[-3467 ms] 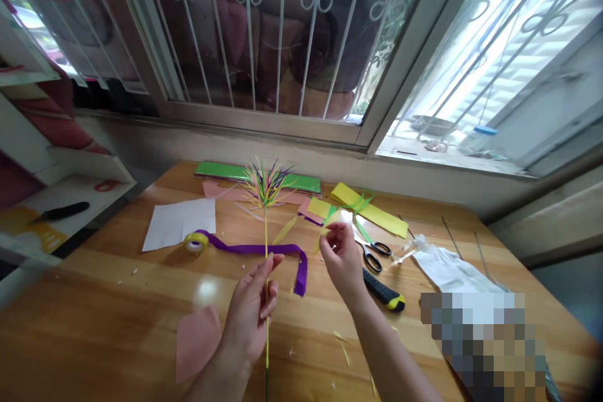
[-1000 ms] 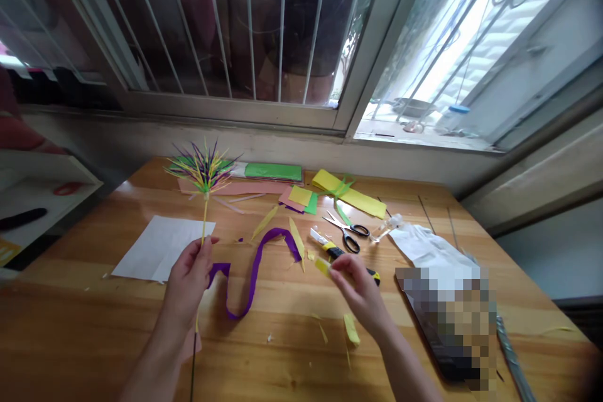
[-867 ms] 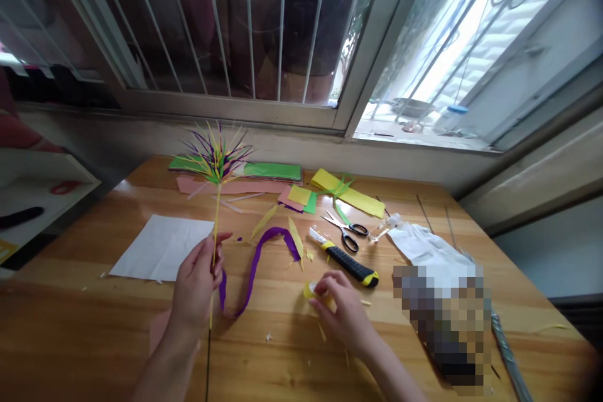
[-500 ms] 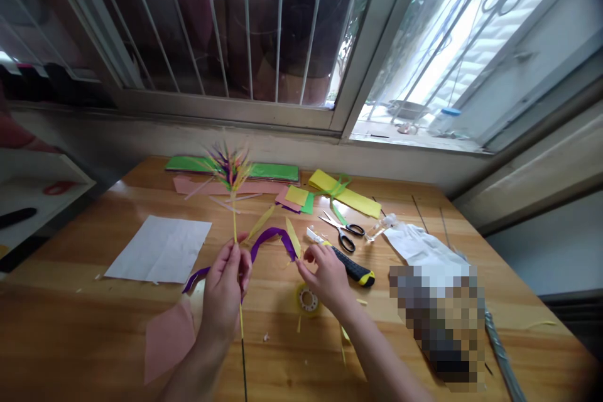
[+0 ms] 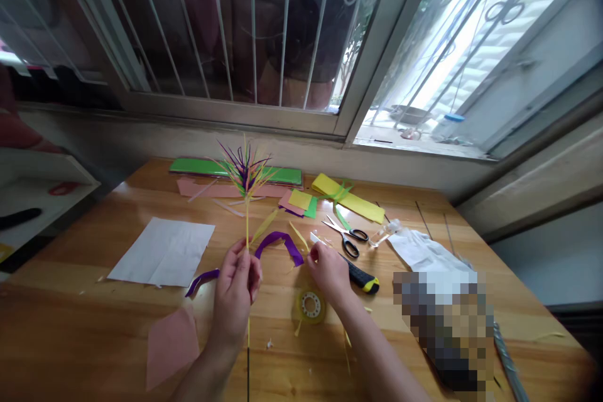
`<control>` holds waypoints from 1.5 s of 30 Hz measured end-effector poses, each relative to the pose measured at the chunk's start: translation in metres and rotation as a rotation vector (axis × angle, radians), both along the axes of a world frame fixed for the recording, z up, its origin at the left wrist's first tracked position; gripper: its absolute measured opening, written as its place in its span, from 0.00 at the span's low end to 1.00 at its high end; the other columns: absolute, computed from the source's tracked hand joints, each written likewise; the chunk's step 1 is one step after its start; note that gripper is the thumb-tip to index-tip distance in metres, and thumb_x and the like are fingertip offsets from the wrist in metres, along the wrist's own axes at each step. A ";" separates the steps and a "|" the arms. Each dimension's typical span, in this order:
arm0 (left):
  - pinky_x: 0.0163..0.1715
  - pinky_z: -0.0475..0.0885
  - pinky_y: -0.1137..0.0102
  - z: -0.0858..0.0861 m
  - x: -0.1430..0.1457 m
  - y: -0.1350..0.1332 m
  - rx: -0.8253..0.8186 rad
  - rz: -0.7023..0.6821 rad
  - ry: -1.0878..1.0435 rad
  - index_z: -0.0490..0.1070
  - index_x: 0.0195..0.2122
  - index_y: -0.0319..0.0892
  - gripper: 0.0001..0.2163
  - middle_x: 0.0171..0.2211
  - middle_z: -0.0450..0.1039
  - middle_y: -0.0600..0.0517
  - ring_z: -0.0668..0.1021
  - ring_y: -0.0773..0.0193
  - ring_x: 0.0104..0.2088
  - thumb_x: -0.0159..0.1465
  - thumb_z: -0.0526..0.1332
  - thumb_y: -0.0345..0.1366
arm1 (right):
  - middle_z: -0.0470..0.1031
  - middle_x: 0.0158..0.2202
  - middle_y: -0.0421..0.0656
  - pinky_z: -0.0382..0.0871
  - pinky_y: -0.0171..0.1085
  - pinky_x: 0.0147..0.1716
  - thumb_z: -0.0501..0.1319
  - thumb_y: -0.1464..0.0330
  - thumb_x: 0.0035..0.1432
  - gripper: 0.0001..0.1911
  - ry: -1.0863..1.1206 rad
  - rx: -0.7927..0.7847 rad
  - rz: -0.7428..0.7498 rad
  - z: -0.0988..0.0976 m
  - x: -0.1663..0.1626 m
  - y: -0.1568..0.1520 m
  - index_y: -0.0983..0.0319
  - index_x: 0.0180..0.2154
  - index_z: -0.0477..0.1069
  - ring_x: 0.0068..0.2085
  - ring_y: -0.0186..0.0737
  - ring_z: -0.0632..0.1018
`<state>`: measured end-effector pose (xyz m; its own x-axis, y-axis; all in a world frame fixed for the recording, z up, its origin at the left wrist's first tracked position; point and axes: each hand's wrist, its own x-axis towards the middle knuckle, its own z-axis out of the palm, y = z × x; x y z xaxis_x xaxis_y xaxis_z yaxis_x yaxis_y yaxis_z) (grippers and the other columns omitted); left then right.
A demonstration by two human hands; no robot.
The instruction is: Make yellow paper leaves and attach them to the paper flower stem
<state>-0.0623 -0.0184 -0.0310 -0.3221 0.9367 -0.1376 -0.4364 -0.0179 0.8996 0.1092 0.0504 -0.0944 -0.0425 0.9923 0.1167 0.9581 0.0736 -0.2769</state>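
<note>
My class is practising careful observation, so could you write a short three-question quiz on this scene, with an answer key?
1. Multiple choice: What does the left hand hold?
a) scissors
b) a thin stem with a fringed, multicoloured head
c) a white sheet

2. True or false: The tape roll lies flat on the wooden table.

3. Short answer: Which tool is partly hidden by the right hand?

Key:
1. b
2. True
3. The black-and-yellow cutter knife
</note>
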 end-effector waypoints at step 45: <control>0.12 0.47 0.83 0.027 0.023 -0.004 -0.083 -0.111 -0.104 0.70 0.42 0.42 0.19 0.16 0.57 0.62 0.54 0.80 0.13 0.53 0.64 0.47 | 0.74 0.26 0.35 0.69 0.28 0.30 0.72 0.70 0.38 0.13 2.395 -0.200 -0.142 0.103 -0.076 -0.039 0.60 0.27 0.71 0.28 0.29 0.73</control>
<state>-0.0389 -0.0226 -0.0036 -0.1970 0.9498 -0.2431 -0.5223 0.1082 0.8459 0.0329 0.0118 0.0086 0.0058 0.9767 -0.2147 -0.8943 -0.0909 -0.4380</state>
